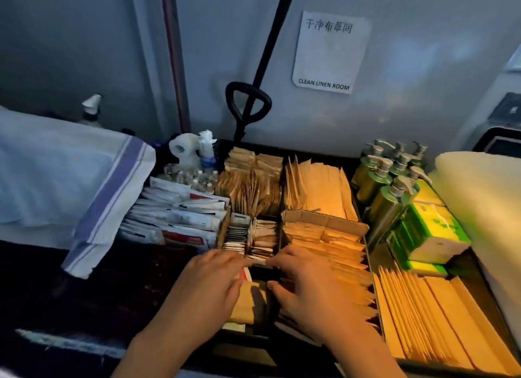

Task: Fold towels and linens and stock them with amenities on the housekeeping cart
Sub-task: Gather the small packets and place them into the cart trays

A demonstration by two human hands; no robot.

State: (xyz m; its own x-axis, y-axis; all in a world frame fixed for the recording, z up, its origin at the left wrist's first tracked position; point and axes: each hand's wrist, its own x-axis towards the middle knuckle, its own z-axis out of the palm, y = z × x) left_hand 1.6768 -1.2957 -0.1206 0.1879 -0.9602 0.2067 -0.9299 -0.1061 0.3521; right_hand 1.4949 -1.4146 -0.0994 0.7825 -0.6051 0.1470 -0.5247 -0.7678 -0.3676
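The housekeeping cart's top tray (366,245) holds amenities in cardboard dividers. A narrow compartment of small sachets (248,236) stands in the middle. My left hand (211,282) and my right hand (307,290) lie side by side at that compartment's near end, fingers stretched forward and touching the front row of sachets. A tan paper packet (248,301) shows between the hands. Whether either hand pinches a sachet is hidden by the fingers. A folded white towel with a blue stripe (93,197) lies at the left, and a cream folded towel (485,197) at the right.
Green pump bottles (389,177) and green-yellow tissue packs (431,234) stand at the right. Tan envelopes (431,318) fill the near right section, white wrapped items (174,217) the left. A black handle (248,107) leans on the wall under a "CLEAN LINEN ROOM" sign (329,53).
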